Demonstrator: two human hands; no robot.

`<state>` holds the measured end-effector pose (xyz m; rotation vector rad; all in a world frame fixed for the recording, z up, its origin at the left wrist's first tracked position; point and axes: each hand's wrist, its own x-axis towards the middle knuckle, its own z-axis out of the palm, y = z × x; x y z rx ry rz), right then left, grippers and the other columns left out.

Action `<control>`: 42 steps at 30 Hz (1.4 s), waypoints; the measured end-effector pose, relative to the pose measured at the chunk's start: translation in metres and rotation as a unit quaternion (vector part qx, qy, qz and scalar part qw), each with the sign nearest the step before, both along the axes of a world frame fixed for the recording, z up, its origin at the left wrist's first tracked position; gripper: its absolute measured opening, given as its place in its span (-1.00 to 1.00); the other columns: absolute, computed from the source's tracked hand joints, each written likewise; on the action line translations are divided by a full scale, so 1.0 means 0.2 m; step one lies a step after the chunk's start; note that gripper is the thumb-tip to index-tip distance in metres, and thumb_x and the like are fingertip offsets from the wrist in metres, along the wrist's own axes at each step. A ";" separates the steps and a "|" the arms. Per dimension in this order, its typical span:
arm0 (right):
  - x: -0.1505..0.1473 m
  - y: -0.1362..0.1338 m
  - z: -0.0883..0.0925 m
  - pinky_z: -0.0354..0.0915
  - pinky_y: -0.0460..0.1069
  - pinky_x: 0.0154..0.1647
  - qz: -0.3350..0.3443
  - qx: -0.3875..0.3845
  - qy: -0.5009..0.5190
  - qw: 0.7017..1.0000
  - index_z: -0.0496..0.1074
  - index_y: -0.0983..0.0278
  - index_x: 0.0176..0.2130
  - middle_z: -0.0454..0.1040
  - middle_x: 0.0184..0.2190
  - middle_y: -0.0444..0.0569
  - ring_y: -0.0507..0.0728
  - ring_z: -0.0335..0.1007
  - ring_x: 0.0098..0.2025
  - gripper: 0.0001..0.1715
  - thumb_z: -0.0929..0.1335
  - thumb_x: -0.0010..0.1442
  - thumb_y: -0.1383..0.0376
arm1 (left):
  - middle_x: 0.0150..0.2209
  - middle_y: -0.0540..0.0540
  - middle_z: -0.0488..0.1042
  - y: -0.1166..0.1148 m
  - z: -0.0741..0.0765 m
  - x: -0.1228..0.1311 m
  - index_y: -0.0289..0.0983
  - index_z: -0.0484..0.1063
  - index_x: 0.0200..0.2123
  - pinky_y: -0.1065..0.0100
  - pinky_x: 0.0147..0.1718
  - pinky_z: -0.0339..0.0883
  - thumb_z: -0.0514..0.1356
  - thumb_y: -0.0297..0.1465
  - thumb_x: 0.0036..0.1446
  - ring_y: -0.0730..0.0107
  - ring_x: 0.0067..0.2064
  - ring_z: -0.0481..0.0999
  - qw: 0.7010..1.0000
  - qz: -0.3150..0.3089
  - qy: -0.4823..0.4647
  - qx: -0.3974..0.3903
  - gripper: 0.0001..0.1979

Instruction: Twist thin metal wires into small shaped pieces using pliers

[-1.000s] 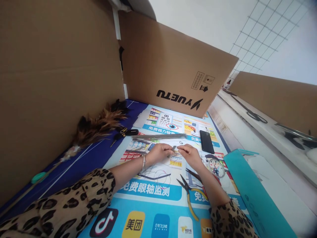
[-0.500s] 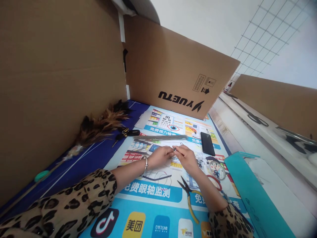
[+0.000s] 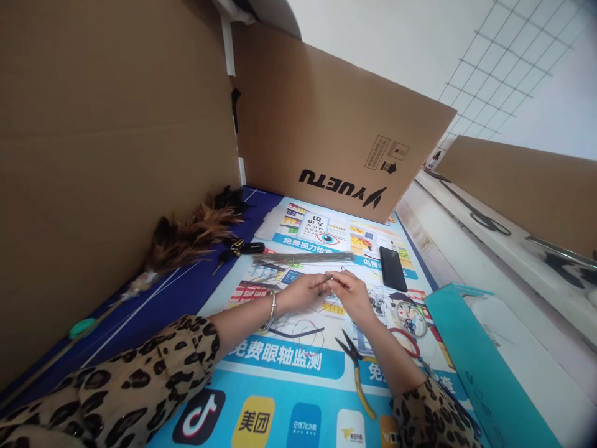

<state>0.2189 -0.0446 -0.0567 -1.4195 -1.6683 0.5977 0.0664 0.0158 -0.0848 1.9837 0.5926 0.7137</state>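
Observation:
My left hand and my right hand meet fingertip to fingertip over the printed mat. Both are pinched closed on one small thin piece between them, too small to name. A silver bangle sits on my left wrist. A bundle of thin metal wires lies just beyond my hands. Loose bent wire lies on the mat under my left forearm. Yellow-handled pliers lie beside my right forearm.
Cardboard walls stand at the left and back. A feather duster lies along the left wall, with dark keys near it. A black phone lies at the right, and a teal box at the right edge.
The small grey piece seen earlier between my fingers is now closed in by both pinches. My hands have shifted slightly; nothing else on the mat has moved.

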 end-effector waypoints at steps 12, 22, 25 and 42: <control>-0.04 0.01 0.01 0.29 -0.07 -0.36 0.004 -0.030 0.022 0.999 0.37 0.21 -0.28 0.38 -0.42 -0.12 0.02 0.31 -0.43 -0.84 0.27 0.08 0.26 | -0.52 0.00 0.39 0.01 0.00 0.00 -0.33 0.35 -0.53 0.47 -0.44 0.13 -0.02 -0.23 0.12 0.46 -0.44 0.32 0.999 0.013 0.036 0.002 -0.66; -0.06 0.02 0.00 0.23 -0.08 -0.36 -0.033 0.024 -0.047 0.998 0.39 0.22 -0.37 0.37 -0.44 -0.12 0.03 0.26 -0.41 -0.89 0.28 0.06 0.27 | -0.54 0.04 0.34 0.01 0.02 -0.02 -0.31 0.33 -0.52 0.49 -0.45 0.12 0.01 -0.30 0.08 0.49 -0.46 0.28 0.999 0.020 0.011 -0.032 -0.75; -0.07 0.02 0.00 0.20 -0.09 -0.39 -0.049 0.030 -0.066 0.996 0.37 0.22 -0.40 0.35 -0.47 -0.13 0.02 0.23 -0.43 -0.91 0.27 0.06 0.28 | -0.49 0.03 0.38 0.01 0.02 -0.02 -0.31 0.37 -0.47 0.49 -0.43 0.14 0.04 -0.34 0.05 0.47 -0.42 0.31 0.999 0.021 -0.008 -0.048 -0.81; -0.10 0.01 -0.03 0.18 -0.09 -0.35 -0.074 0.065 -0.094 0.991 0.31 0.24 -0.40 0.33 -0.44 -0.12 0.02 0.23 -0.38 -0.91 0.24 0.10 0.29 | -0.44 -0.02 0.49 -0.03 0.01 -0.01 -0.27 0.47 -0.39 0.45 -0.38 0.16 0.05 -0.36 0.04 0.41 -0.40 0.39 0.992 0.102 0.064 0.043 -0.79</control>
